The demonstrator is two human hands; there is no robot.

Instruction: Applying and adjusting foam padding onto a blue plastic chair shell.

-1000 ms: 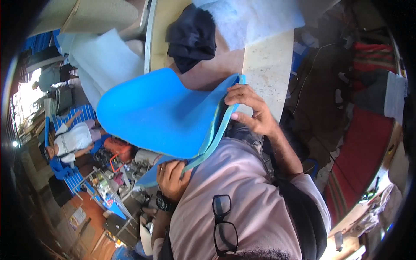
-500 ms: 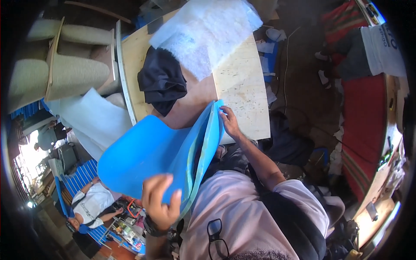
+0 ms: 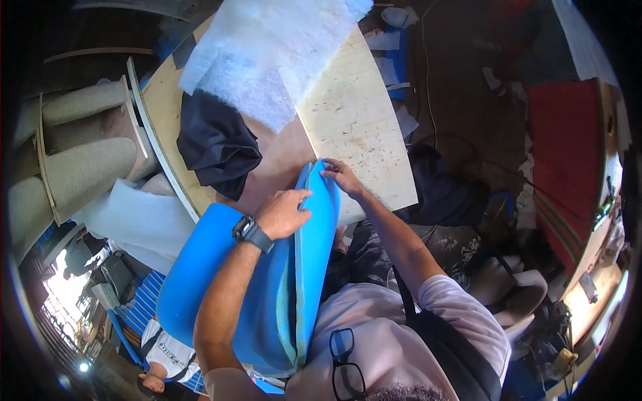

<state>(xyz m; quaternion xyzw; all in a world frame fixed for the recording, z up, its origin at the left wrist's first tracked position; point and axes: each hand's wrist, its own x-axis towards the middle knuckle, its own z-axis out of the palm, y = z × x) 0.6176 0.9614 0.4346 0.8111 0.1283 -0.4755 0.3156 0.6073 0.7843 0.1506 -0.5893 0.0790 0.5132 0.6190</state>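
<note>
A large blue foam sheet [image 3: 200, 267] lies bent in front of me, its layered edges with greenish sides running from the wooden table down toward my chest. My right hand [image 3: 342, 177] pinches the top corner of the right-hand layer. Over the left layer, my left hand [image 3: 284, 212], with a dark watch on its wrist, is closed at the edge near the gap; some fingertips are hidden. Beyond the foam, a crumpled black cloth [image 3: 217, 144] and fluffy white wadding [image 3: 267, 60] rest on the plywood tabletop [image 3: 361, 120].
Grey padded rolls in a wooden frame [image 3: 93, 160] stand at the left, above white padding [image 3: 130, 217]. A person in a white shirt [image 3: 175, 354] is at lower left. On the right is a red-covered surface [image 3: 565, 147]. A cable [image 3: 428, 80] trails over the floor.
My left hand has moved up and right from the lower foam onto its edge near my right hand. The foam's open layers have drawn closer together. The whole view has shifted.
</note>
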